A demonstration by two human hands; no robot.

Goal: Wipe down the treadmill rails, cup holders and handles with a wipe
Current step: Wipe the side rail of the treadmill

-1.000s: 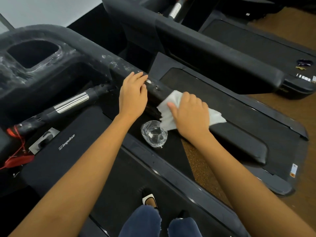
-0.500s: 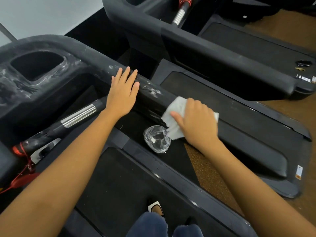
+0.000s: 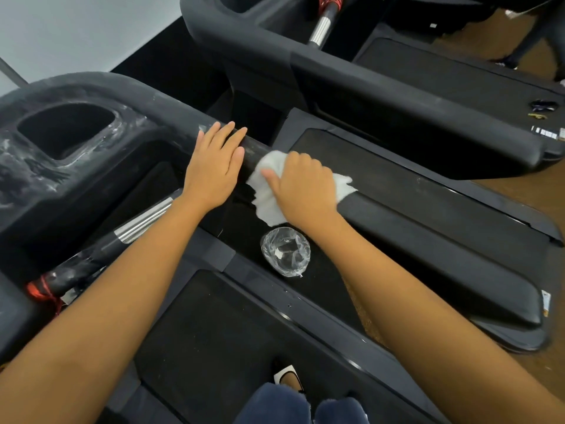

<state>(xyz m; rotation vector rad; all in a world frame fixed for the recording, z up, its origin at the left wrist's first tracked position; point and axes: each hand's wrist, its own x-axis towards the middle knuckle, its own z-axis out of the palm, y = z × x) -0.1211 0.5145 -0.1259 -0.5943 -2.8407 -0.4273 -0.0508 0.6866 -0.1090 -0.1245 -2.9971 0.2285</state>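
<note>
A black treadmill side rail runs from the console down to the right. My right hand presses a white wipe onto the rail's upper part, fingers curled over it. My left hand lies flat on the rail just left of the wipe, fingers spread, holding nothing. The console's cup holder at the left is streaked with white smears. A handle bar with a chrome section and red cord at its end passes under my left forearm.
A crumpled clear plastic wrapper lies on the side step below my right wrist. The treadmill belt is underfoot, with my knees and a shoe at the bottom. A second treadmill stands close on the right, brown floor beyond.
My right hand has slid the wipe up the rail toward my left hand. The left hand has shifted slightly and flattened. The view has tilted and moved back a little.
</note>
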